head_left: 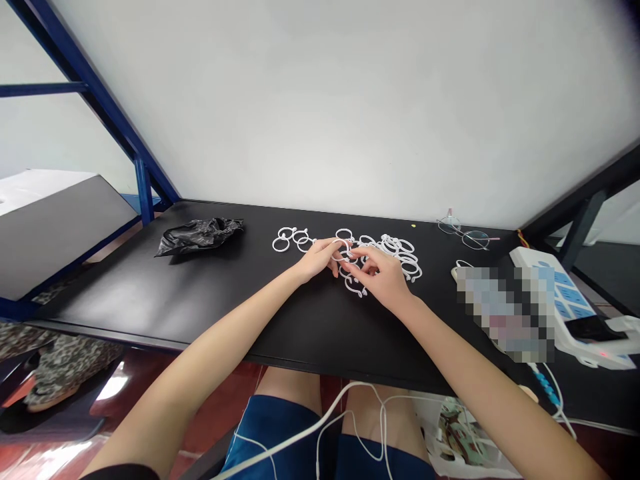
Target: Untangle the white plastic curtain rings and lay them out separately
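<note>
Item: white ring [343, 248], plastic, at mid-desk on the near-left edge of the pile of white rings [400, 253].
Left hand [317, 257]: fingers pressed together, pinching the white ring.
Right hand [384, 277]: fingers bent at the same ring, seemingly touching it; too small to tell whether they grip.
Desk [150, 287]: black, carrying everything.
Smaller cluster of rings [293, 239]: just left of the hands.
Black bag [200, 235]: crumpled, further left.
Spectacles [467, 233]: far right edge.
Power strip [565, 300]: white, right.
</note>
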`<state>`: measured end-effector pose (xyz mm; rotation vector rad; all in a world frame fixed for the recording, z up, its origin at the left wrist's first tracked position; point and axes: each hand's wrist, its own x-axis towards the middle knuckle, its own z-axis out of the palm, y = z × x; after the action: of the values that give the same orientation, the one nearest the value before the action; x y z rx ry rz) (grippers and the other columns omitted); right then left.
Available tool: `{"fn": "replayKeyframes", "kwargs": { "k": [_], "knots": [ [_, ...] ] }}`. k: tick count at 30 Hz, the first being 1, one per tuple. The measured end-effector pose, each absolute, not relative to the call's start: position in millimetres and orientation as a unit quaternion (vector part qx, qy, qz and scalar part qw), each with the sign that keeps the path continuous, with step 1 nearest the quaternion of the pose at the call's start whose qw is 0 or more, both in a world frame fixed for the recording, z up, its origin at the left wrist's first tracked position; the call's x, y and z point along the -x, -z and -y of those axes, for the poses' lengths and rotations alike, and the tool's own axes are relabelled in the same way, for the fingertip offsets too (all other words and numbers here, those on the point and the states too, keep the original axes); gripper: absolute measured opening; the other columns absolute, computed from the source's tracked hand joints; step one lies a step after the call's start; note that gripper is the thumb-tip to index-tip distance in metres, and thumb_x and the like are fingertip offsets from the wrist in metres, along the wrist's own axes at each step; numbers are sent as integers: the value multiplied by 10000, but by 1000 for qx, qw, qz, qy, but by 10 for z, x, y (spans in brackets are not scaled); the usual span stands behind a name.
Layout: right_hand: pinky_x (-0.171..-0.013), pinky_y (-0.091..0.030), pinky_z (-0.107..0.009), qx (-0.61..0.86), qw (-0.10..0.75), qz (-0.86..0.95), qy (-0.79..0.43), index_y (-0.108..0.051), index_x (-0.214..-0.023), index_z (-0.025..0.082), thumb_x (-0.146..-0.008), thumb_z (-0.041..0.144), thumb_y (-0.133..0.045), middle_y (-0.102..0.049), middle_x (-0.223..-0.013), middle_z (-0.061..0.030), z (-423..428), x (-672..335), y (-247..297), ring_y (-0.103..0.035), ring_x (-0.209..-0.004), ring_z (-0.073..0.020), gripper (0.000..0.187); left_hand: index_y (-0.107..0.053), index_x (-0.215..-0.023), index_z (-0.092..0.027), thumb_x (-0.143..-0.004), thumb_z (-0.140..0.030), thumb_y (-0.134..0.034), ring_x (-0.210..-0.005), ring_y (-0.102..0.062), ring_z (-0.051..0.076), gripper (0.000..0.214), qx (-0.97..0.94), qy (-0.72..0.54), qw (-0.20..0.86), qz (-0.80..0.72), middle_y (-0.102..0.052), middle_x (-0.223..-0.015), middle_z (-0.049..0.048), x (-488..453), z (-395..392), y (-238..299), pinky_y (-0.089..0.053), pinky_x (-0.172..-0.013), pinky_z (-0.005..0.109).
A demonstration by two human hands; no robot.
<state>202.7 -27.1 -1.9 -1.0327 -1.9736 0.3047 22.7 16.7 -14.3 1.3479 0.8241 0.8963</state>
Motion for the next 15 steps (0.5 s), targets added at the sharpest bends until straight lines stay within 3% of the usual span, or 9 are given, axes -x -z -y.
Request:
{"fn": "replayKeyframes", "kwargs": {
  "k": [15],
  "knots": [
    [-523, -509, -280, 388, 471, 786, -100, -687, -888, 219, -888, 298, -614, -705, -902, -45, 267, -2031, -1, -581, -544, -118, 108, -597, -1098, -91, -957, -376, -444, -408, -586, 118, 353, -588, -377, 618, -359, -699, -636, 53, -240, -153, 104, -485, -479, 230]
  ]
}}
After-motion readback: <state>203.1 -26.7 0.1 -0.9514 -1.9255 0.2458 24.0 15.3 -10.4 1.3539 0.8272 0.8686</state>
